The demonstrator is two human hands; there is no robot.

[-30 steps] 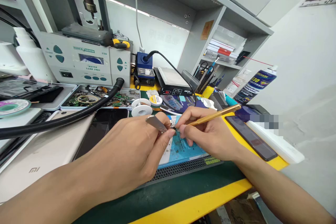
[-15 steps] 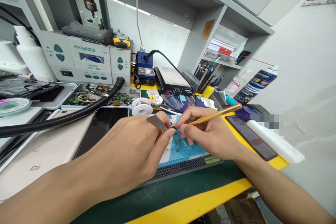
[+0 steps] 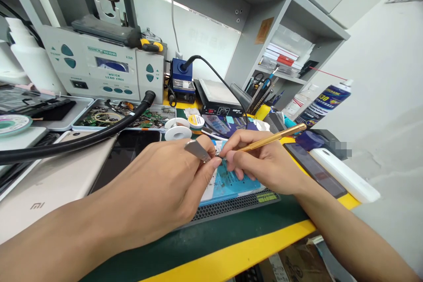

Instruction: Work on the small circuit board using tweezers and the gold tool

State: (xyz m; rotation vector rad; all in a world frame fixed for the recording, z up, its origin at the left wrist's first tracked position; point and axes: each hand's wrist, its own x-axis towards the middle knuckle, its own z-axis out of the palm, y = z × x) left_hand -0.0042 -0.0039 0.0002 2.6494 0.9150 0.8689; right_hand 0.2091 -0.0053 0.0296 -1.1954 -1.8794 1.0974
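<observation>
My left hand [image 3: 165, 180] is closed in a pinch on silver tweezers [image 3: 196, 150], whose broad flat end sticks out above the thumb. My right hand [image 3: 261, 158] grips a slim gold-coloured pen-shaped tool [image 3: 271, 137] like a pencil, its back end pointing up and right. The fingertips of both hands meet at a small dark part [image 3: 218, 154], mostly hidden between them. Below the hands lies a blue and white printed pad [image 3: 228, 187] on a black perforated base [image 3: 214, 213].
At the back left stands a hot air station [image 3: 109, 70], its black hose [image 3: 99, 147] crossing leftward. A tray of circuit boards [image 3: 86, 116], a gold phone back [image 3: 59, 176], a solder spool [image 3: 178, 132] and a heating plate [image 3: 221, 101] surround the work. A spray can [image 3: 325, 101] stands right.
The camera view has shifted slightly. Both hands keep their grips and stay together, with the gold-coloured tool tilted a little more steeply.
</observation>
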